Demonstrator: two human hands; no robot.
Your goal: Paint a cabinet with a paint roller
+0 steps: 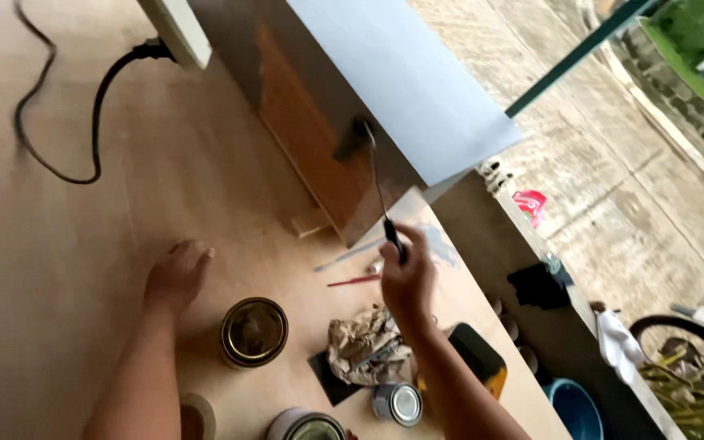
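Observation:
My right hand (407, 281) grips the black handle of a small paint roller (354, 140). The roller's head lies against the brown wooden side of a box-like panel (311, 147) standing on the plywood table (83, 261). A pale grey-white board (409, 81) forms the top of that piece. My left hand (177, 273) rests flat on the table, fingers apart, holding nothing. An open tin with a gold rim (254, 330) stands just right of my left forearm.
Crumpled brown paper (364, 346), two small cans (397, 403) (307, 426), a tape roll (197, 417), thin sticks (352, 281) and a yellow-black tool (478, 354) lie near the table's edge. A black cable (91, 114) runs to a white socket strip (177, 33). Beyond the edge are a blue bucket (576, 407) and a bicycle wheel (674, 334).

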